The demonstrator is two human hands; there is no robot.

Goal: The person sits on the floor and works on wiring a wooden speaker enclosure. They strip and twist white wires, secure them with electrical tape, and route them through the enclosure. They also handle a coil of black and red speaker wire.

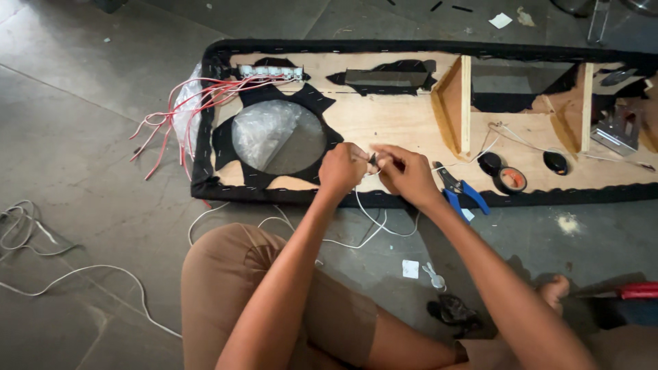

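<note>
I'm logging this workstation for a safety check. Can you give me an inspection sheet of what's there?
Surface: grey concrete floor, dusty.
Job's things: long wooden panel edged in black fabric, with a round cutout; white wire.
Clutter: blue-handled pliers, tape roll, paper scraps.
Grippers: left hand and right hand pinch the wire together between fingers.
Cables: red wire bundle at the panel's end; loose white cable.
Surroundings: red-handled tool at the frame edge.

Grey concrete floor [82, 116], dusty, seamed. Directly on it: long plywood panel [404, 116] edged in black fabric, loose white cable [75, 274] coiled at left, red-handled tool [634, 290] at right, black scrap [452, 310], small white paper bits [410, 268] near panel's front edge.
</note>
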